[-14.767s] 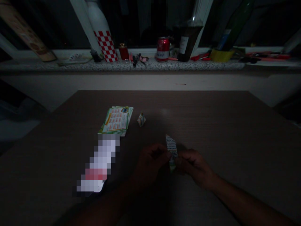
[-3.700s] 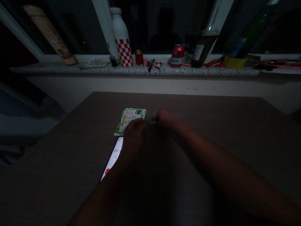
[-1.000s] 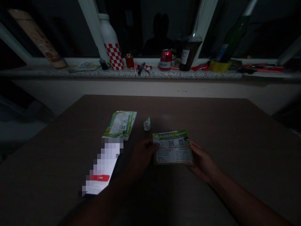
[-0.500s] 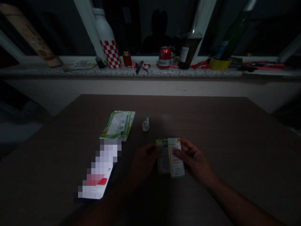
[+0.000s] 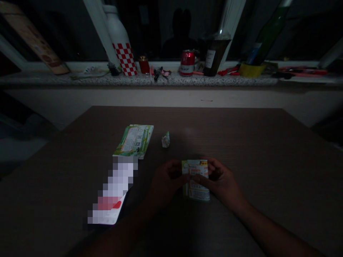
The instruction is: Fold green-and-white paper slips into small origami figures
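Observation:
A printed paper leaflet [image 5: 198,191], green and white with orange lines of text, is held upright over the table between both hands. Its right part lies folded across most of the left part, leaving a narrow green strip at the left edge. My left hand [image 5: 168,180] pinches the left side, thumb in front. My right hand [image 5: 222,182] grips the right side, its thumb pressed on the front close to the left thumb. The fingers behind the paper are partly hidden. Beyond my left hand stands a small folded paper piece [image 5: 165,140].
A stack of green leaflets [image 5: 131,141] lies at the left on the dark wooden table [image 5: 241,135]. Nearer is a lit phone [image 5: 115,196], its screen pixelated. On the sill stand a checkered bottle [image 5: 124,53], a red can [image 5: 187,63] and a dark cup [image 5: 214,59].
The leaflet's right part has moved left over the left part, so the paper looks narrower. Both thumbs have come close together on its front.

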Demonstrator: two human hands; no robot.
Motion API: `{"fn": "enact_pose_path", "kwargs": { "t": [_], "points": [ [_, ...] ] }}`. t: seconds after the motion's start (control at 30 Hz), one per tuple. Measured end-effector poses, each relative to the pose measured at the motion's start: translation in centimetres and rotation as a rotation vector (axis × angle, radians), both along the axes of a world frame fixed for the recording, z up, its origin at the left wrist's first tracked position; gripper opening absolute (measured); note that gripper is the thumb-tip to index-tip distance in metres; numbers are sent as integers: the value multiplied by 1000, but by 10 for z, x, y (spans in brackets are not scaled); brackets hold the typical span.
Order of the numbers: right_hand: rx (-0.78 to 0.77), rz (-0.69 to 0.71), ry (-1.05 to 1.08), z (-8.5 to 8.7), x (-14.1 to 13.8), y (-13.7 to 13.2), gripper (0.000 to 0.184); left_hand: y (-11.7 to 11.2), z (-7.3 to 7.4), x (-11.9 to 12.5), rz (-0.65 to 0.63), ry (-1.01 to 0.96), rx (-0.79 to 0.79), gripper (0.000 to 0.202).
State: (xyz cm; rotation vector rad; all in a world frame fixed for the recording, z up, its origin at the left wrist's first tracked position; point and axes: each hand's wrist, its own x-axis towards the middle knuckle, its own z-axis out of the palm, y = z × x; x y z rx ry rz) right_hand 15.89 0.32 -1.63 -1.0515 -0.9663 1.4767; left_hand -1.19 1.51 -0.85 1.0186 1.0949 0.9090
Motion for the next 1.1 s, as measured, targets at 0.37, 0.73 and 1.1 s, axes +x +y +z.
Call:
{"fn": "enact_pose_path", "kwargs": {
  "t": [0.37,0.73,1.1],
  "points": [
    [7,14,-21,-4,16,2,40,2,4,-2,33,24,-23,30],
    [50,-47,-66,-8,13,2,38,3,-1,-7,48,112,39,27],
    [52,-83,-118,-6,12,1,38,2,4,-4,29,142,2,20]
  ]
}}
